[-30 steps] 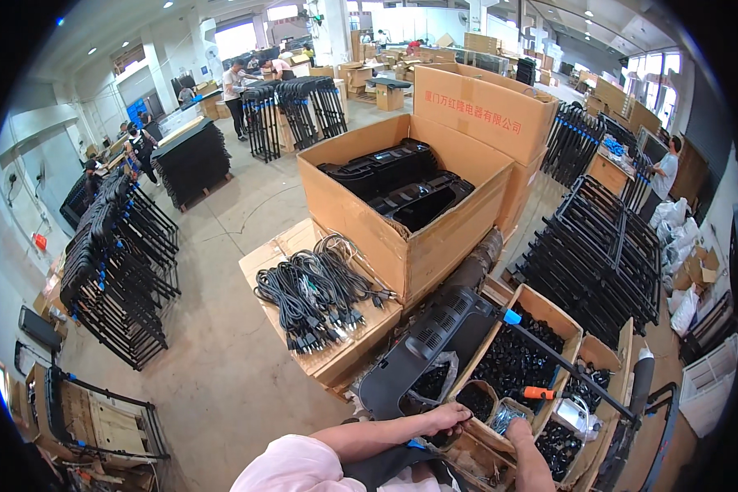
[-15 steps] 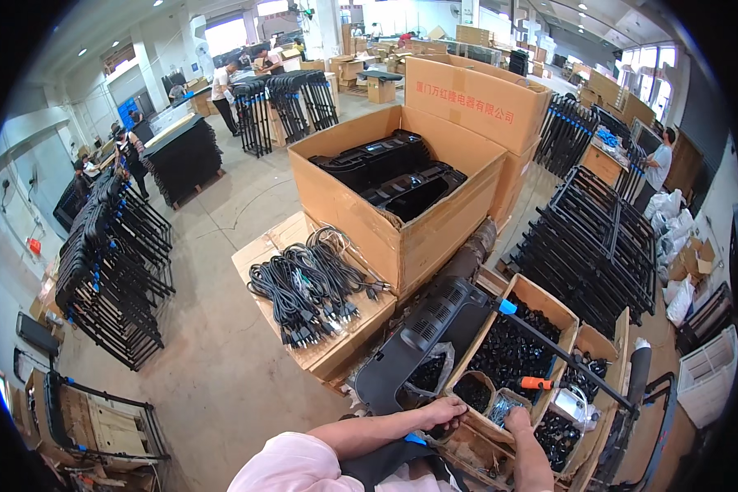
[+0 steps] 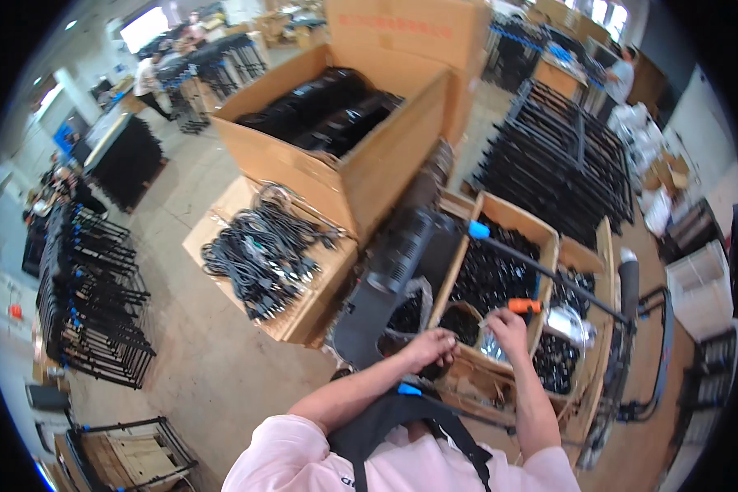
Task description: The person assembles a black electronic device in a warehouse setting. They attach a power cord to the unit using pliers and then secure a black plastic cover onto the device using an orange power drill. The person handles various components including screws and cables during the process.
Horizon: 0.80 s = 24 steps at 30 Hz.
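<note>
My left hand (image 3: 431, 348) is closed, its fingers curled at the near left corner of a parts box; what it holds, if anything, is hidden. My right hand (image 3: 507, 330) is closed in a pinch above a small pile of silver fasteners (image 3: 492, 348); whatever lies between its fingertips is too small to name. Beside that pile, a round tub (image 3: 459, 325) contains small dark pieces. Farther back, the wooden box (image 3: 547, 264) is filled with black plastic parts (image 3: 492, 275). An orange-and-black tool (image 3: 525, 306) lies just beyond my right hand.
A black bar with a blue end (image 3: 541, 266) crosses the boxes. Bundled black power cords (image 3: 262, 254) lie on a carton at left, beside a large open carton (image 3: 402, 156) of black housings. Black frames (image 3: 562, 160) are stacked at right. A dark panel (image 3: 369, 324) leans left of the boxes.
My right hand has lifted from the silver fasteners, fingers now pinched above them. My left hand stays near the box corner. The whole view has shifted and tilted, with some blur.
</note>
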Each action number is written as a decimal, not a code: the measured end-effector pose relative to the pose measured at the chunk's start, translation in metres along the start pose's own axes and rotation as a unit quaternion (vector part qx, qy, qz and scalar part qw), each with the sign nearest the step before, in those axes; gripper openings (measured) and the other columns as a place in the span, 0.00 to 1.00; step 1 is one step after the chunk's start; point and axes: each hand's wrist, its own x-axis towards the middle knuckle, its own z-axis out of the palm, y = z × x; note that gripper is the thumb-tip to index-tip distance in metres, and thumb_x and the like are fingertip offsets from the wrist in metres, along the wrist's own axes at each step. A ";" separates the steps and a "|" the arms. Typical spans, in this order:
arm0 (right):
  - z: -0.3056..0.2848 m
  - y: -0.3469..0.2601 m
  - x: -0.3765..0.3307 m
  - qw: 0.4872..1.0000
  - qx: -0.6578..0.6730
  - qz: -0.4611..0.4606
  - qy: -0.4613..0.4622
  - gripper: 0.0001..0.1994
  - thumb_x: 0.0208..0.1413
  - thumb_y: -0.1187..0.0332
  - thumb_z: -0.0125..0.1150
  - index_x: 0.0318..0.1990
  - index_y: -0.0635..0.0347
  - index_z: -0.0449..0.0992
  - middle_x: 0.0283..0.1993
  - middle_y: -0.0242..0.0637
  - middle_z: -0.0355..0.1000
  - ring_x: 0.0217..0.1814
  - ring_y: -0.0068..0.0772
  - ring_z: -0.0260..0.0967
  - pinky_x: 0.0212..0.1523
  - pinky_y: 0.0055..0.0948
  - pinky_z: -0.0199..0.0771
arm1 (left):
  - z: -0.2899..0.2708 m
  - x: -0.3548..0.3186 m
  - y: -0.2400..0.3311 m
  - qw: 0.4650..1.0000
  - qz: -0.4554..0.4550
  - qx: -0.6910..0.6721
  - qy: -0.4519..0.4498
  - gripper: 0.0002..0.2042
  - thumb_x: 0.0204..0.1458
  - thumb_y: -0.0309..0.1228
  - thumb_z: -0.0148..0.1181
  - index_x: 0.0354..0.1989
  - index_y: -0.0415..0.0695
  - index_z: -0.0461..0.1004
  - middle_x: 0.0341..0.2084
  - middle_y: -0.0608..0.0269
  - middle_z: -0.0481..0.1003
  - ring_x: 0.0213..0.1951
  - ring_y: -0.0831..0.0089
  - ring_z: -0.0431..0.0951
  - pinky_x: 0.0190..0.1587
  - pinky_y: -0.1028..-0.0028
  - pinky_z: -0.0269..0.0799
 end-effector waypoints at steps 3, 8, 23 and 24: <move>0.014 -0.031 -0.010 0.999 -0.009 -0.024 -0.025 0.11 0.63 0.65 0.65 0.43 0.66 0.84 0.31 0.36 0.82 0.31 0.23 0.80 0.35 0.27 0.78 | 0.007 -0.005 0.018 1.000 -0.001 -0.019 -0.002 0.16 0.73 0.37 0.58 0.61 0.41 0.73 0.42 0.65 0.83 0.36 0.80 0.82 0.35 0.79 0.79; 0.032 -0.037 -0.015 0.999 -0.018 -0.013 -0.048 0.11 0.63 0.65 0.65 0.43 0.65 0.84 0.33 0.35 0.82 0.34 0.23 0.80 0.37 0.27 0.79 | 0.004 -0.009 0.026 0.999 0.001 -0.035 -0.013 0.16 0.74 0.36 0.56 0.63 0.41 0.72 0.43 0.65 0.83 0.37 0.79 0.82 0.36 0.80 0.79; 0.073 -0.050 -0.025 0.988 -0.107 -0.061 -0.092 0.12 0.59 0.65 0.64 0.44 0.63 0.84 0.39 0.41 0.82 0.39 0.31 0.80 0.42 0.32 0.79 | -0.015 -0.034 0.042 0.998 -0.037 -0.045 -0.023 0.14 0.75 0.38 0.53 0.56 0.42 0.77 0.43 0.65 0.84 0.35 0.79 0.82 0.37 0.78 0.80; 0.075 -0.054 -0.026 0.983 -0.138 -0.086 -0.090 0.12 0.59 0.65 0.65 0.44 0.64 0.84 0.40 0.42 0.82 0.40 0.33 0.81 0.44 0.33 0.79 | -0.017 -0.036 0.042 0.997 -0.040 -0.059 -0.020 0.14 0.75 0.38 0.53 0.56 0.42 0.78 0.43 0.65 0.83 0.35 0.79 0.82 0.37 0.78 0.80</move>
